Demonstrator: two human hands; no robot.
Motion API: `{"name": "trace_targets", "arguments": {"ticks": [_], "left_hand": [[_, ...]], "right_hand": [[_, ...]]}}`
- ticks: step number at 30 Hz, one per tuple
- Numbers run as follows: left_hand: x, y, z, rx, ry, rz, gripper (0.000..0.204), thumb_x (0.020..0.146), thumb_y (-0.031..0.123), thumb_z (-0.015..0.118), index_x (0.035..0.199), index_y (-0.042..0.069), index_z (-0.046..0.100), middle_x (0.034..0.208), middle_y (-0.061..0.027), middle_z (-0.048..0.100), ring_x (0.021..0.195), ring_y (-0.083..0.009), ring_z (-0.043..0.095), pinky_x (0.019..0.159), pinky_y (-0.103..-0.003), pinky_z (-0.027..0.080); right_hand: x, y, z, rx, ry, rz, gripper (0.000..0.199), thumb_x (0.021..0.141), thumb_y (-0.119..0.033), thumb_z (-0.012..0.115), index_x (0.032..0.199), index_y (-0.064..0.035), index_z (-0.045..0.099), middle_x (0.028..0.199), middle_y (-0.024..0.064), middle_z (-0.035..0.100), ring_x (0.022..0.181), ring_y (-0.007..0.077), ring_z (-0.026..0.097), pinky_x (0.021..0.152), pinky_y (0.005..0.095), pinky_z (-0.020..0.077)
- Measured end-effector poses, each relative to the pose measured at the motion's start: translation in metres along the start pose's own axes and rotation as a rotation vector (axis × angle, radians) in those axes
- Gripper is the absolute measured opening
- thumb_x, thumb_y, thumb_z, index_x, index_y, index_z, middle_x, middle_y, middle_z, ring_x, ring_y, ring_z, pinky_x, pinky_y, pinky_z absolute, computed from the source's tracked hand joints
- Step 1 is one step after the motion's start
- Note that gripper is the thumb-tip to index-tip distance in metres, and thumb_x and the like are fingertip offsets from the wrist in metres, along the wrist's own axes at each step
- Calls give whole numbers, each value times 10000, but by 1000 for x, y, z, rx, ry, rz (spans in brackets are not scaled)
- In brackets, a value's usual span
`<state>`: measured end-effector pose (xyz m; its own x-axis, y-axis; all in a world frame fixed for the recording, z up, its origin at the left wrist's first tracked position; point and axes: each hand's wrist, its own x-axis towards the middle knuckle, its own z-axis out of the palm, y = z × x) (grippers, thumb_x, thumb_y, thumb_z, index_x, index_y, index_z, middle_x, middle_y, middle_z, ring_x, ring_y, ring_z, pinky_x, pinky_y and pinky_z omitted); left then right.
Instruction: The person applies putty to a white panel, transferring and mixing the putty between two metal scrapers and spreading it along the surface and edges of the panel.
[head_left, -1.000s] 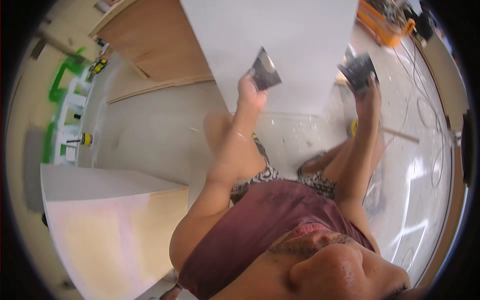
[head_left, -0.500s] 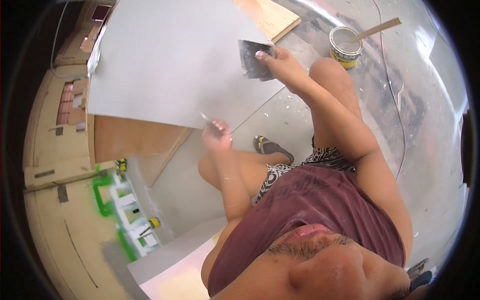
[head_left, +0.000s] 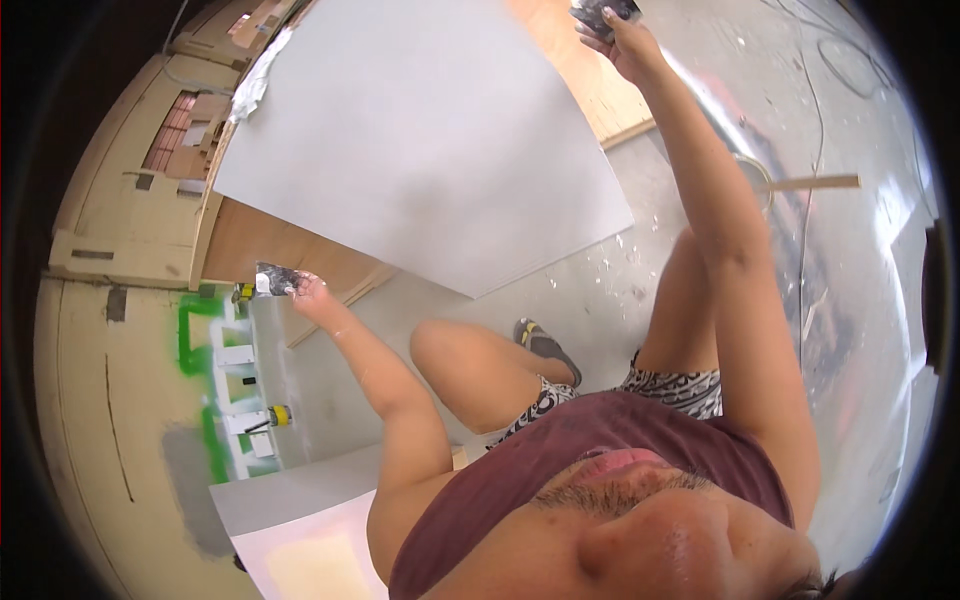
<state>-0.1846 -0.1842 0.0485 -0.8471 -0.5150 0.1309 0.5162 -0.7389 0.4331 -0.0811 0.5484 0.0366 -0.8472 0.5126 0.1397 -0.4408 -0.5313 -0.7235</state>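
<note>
A broad grey-painted board (head_left: pixel 400 130) lies in front of me. Off its near left side, my left hand (head_left: pixel 310 293) is closed on a flat dark scraper (head_left: pixel 277 280) smeared with white filler. My right arm stretches far forward past the board's right side. At the top edge of the view my right hand (head_left: pixel 630 48) grips another flat dark scraper (head_left: pixel 606 12), partly cut off by the frame. Neither scraper touches the grey board.
Bare plywood (head_left: pixel 580 60) shows past the board's far right. A wooden stick (head_left: pixel 815 183) juts from a tub (head_left: pixel 757 167) mostly hidden behind my right arm. A cable (head_left: pixel 818 150) runs over the floor. White-and-green pieces (head_left: pixel 240 400) and a beige wooden structure (head_left: pixel 110 330) stand at left.
My left hand has swung left, away from the board's near corner. My right hand has moved off the board, forward and right, with its scraper. The view has shifted, and my arm now covers the tub.
</note>
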Motion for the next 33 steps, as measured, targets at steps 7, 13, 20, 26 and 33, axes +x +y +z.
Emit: {"name": "trace_targets", "arguments": {"ticks": [7,13,20,26,33], "left_hand": [[54,40,-32,831,-513,659,391,997,182,411,1329,-11,483,1405,-127,523,1289,-235,499,1053,-416,421],[2,-104,51,343,82,-150,520,1013,297,315,1432,-8,356,1485,-133,430,1368,-287,417,1126,-482,354],[67,-73,57,327,47,-85,461,1030,308,286,1313,-25,434,1344,-206,516,1206,-338,549,978,-543,489],[56,-103,46,423,219,27,308,1034,206,361,1233,-7,461,1200,-213,574,1031,-337,640,891,-464,551],[57,-110,62,700,484,161,402,1015,241,439,1309,-29,477,1192,-258,616,1001,-379,653,819,-452,557]], "right_hand": [[21,46,72,-85,-136,206,437,1045,-383,416,1253,-3,473,1133,163,644,1033,319,657,884,445,534],[58,61,26,-231,-136,230,523,992,-449,525,1242,11,537,1095,124,651,946,222,646,828,341,528],[71,80,38,-354,-445,218,518,902,-308,653,1267,43,542,1138,135,640,982,194,635,811,324,544],[64,81,27,-349,-373,222,495,924,-294,603,1292,27,525,1143,157,643,998,240,654,796,368,572],[66,80,26,-309,-323,251,525,922,-302,590,1294,59,506,1166,180,631,1013,264,649,814,390,566]]}}
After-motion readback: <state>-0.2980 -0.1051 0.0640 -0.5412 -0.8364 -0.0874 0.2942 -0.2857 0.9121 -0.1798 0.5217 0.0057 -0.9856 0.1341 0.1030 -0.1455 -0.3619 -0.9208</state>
